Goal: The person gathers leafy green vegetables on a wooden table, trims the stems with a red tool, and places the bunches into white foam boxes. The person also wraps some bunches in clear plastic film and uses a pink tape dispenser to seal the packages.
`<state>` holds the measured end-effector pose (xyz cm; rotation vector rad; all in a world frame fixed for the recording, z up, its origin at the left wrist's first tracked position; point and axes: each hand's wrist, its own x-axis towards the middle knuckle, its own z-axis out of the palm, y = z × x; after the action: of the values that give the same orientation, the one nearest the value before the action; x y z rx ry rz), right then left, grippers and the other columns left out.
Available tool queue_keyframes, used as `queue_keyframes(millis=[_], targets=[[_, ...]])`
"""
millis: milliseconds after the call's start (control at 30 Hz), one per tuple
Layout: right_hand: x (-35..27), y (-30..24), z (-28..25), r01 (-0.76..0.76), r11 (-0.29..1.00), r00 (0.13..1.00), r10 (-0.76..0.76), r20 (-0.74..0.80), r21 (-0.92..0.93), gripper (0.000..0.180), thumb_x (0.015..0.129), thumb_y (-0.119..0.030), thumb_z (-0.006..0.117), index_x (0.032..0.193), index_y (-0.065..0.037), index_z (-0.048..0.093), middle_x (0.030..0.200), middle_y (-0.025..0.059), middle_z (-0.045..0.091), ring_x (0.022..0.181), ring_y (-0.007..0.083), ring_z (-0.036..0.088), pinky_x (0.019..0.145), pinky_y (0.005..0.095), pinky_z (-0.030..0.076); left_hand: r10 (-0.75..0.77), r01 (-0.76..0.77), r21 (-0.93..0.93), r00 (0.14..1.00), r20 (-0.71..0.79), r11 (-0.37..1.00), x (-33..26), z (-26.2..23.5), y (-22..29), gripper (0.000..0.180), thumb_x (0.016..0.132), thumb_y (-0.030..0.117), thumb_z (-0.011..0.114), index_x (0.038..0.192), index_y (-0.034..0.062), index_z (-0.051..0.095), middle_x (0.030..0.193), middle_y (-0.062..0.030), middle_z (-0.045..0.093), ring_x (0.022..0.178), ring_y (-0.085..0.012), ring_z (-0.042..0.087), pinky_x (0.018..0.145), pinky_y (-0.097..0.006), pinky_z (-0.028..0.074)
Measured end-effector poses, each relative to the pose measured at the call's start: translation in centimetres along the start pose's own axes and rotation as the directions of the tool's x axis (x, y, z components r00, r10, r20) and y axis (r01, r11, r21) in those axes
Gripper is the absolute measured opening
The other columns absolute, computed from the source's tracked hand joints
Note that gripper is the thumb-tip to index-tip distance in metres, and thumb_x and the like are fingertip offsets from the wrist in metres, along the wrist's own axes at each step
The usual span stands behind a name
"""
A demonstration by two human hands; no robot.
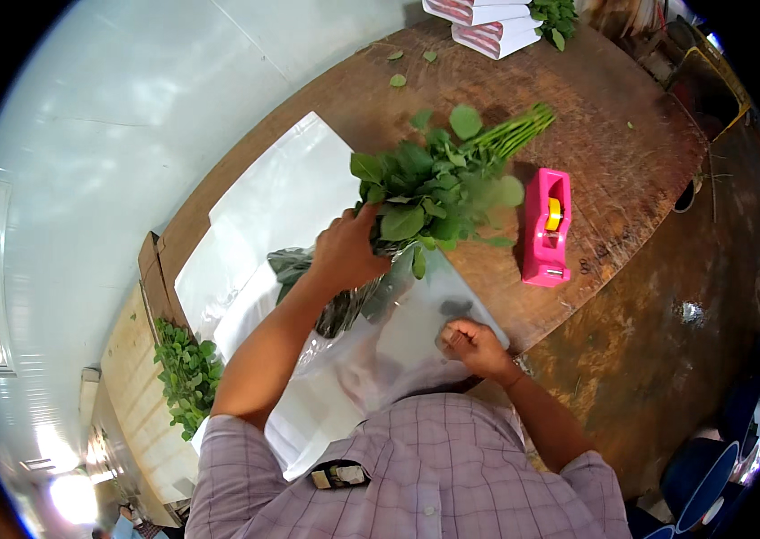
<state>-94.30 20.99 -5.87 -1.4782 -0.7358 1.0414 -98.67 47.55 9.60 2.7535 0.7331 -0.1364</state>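
Note:
A bunch of leafy green stems [411, 202] lies slanted across the table, its cut ends toward the upper right. My left hand [350, 251] is closed around the lower, leafy part of it. Below that hand, dark leaves or heads of the bunch show through clear plastic wrap [371, 305]; what kind of flower it is stays hidden. My right hand [474, 349] is curled close to my body, over the near edge of a clear plastic sheet [447, 287]. Whatever its fingers pinch, if anything, cannot be made out. White sheets [281, 180] lie beneath and left of the bunch.
A pink tape dispenser [537, 260] with yellow tape stands right of the bunch on the brown wooden table [613, 117]. White-wrapped bundles [497, 36] lie at the far edge. More leafy stems [186, 377] lie at left. Blue buckets [702, 481] stand at lower right.

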Motion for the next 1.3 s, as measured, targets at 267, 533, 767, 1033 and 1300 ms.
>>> queue_keyframes(millis=[267,533,767,1033,1300], targets=[[15.4,-8.0,6.9,-0.096,0.641,0.994,0.097,0.044,0.761,0.026,0.091,-0.017,0.062,0.112,-0.003,0.057,0.088,0.0083,0.064,0.075,0.0169,0.059,0.07,0.0335,0.049,0.145,-0.152,-0.233,0.988,-0.047,0.96,-4.6,-4.9,2.0,0.091,0.064,0.019,0.077,0.145,0.0145,0.034,0.12,-0.0155,0.059,0.106,-0.0351,0.06,0.086,-0.041,0.051],[15.8,-2.2,7.2,-0.436,0.805,0.894,0.439,0.092,0.403,0.021,0.091,-0.015,0.062,0.109,-0.004,0.06,0.077,0.0042,0.062,0.061,0.0112,0.057,0.054,0.0265,0.045,0.15,-0.148,-0.217,0.989,-0.01,0.965,0.7,-0.2,-0.1,0.094,0.062,0.025,0.074,0.147,0.0171,0.033,0.102,-0.0211,0.058,0.095,-0.0413,0.059,0.082,-0.047,0.049],[-0.2,-6.6,-10.2,0.107,0.992,0.673,-0.021,-0.739,0.069,0.015,0.095,-0.018,0.059,0.094,-0.005,0.066,0.071,-0.0016,0.059,0.06,0.0046,0.049,0.053,0.0202,0.039,0.235,-0.237,0.037,0.907,-0.349,0.971,3.0,5.9,-0.3,0.066,0.069,0.015,0.068,0.132,0.0092,0.047,0.111,-0.0193,0.055,0.105,-0.0371,0.053,0.09,-0.046,0.042],[-0.9,-7.1,-14.2,-0.101,0.957,0.722,-0.117,-0.682,-0.271,0.019,0.092,-0.018,0.063,0.09,0.0,0.068,0.091,0.003,0.066,0.083,0.0106,0.057,0.076,0.0253,0.045,0.228,-0.17,-0.782,0.973,-0.037,0.599,-0.3,10.5,13.6,0.038,0.084,0.032,0.072,0.105,0.001,0.064,0.086,-0.0085,0.065,0.08,-0.0204,0.062,0.077,-0.031,0.049],[-17.7,-1.3,-4.0,-0.234,0.939,0.746,0.339,-0.573,0.251,0.024,0.096,-0.019,0.059,0.08,-0.002,0.061,0.075,-0.0005,0.059,0.068,0.0078,0.054,0.062,0.0239,0.043,0.137,0.324,-0.941,0.941,0.31,-0.099,0.3,18.4,21.6,0.031,0.082,0.04,0.075,0.091,0.0108,0.07,0.073,0.0018,0.062,0.067,-0.0087,0.057,0.06,-0.028,0.046]])
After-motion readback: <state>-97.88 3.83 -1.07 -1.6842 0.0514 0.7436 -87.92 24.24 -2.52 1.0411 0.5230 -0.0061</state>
